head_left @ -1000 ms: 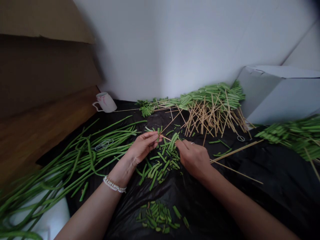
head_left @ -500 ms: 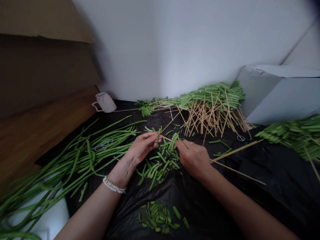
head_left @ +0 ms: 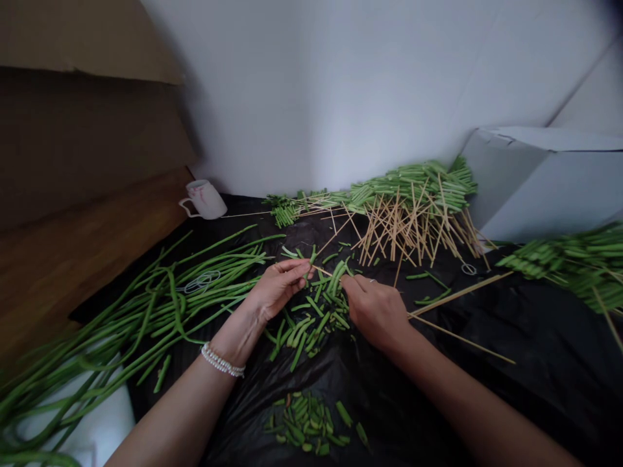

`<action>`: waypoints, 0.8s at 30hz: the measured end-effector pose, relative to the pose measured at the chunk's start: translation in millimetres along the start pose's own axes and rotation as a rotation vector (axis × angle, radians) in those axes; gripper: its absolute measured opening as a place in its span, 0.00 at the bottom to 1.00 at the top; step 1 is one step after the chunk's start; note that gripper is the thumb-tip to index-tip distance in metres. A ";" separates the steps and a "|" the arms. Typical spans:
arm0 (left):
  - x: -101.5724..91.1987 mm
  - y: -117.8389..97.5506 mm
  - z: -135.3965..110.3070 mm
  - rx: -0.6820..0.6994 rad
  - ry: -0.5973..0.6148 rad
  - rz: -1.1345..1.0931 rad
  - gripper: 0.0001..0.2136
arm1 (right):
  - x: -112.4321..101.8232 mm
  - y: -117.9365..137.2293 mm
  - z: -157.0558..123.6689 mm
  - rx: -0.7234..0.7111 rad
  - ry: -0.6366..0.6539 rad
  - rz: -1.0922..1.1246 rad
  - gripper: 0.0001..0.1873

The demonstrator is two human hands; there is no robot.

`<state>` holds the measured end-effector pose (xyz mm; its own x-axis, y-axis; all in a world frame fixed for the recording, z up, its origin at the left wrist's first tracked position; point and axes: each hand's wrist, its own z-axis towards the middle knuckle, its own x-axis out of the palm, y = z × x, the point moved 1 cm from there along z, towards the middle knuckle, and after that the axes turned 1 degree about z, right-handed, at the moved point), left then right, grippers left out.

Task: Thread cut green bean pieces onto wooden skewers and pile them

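Note:
My left hand (head_left: 275,288) pinches a short piece of long bean (head_left: 312,256) between thumb and fingertips. Closed around a thin bamboo skewer (head_left: 467,338) is my right hand (head_left: 376,310). The skewer's tip points left at the bean piece, and its other end sticks out behind the hand. Several cut bean pieces (head_left: 337,276) sit threaded just ahead of my right fingers. Below both hands lies a loose heap of cut bean pieces (head_left: 304,327). The fingertips of my right hand are partly hidden.
Whole long beans (head_left: 214,259) spread at left. Loaded skewers (head_left: 413,188) are piled by the wall, with more bean skewers (head_left: 574,259) at right. A white mug (head_left: 207,200), a white box (head_left: 545,175) and small bean scraps (head_left: 306,421) surround the black plastic sheet (head_left: 389,415).
My right hand and the skewer have shifted very slightly left. The left hand keeps its pinch on the bean piece, nearly still.

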<state>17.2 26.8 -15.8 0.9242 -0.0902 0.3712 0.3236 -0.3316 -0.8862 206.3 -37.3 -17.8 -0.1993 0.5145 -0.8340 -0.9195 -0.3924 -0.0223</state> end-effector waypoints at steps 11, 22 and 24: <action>1.5 2.8 0.2 -0.033 0.012 -0.033 0.08 | -0.9 0.2 0.3 0.021 0.054 0.018 0.10; 3.1 3.3 -2.1 -0.099 0.086 -0.044 0.06 | -0.5 2.7 -0.9 0.028 0.066 0.017 0.10; 4.1 4.1 -2.7 -0.100 0.104 -0.036 0.05 | -0.7 3.0 -0.6 0.026 0.063 0.018 0.10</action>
<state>21.9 22.6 -17.2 0.8846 -0.1715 0.4336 0.3295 -0.4281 -0.8416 203.9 -39.3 -17.6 -0.1948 0.4586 -0.8670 -0.9247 -0.3806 0.0064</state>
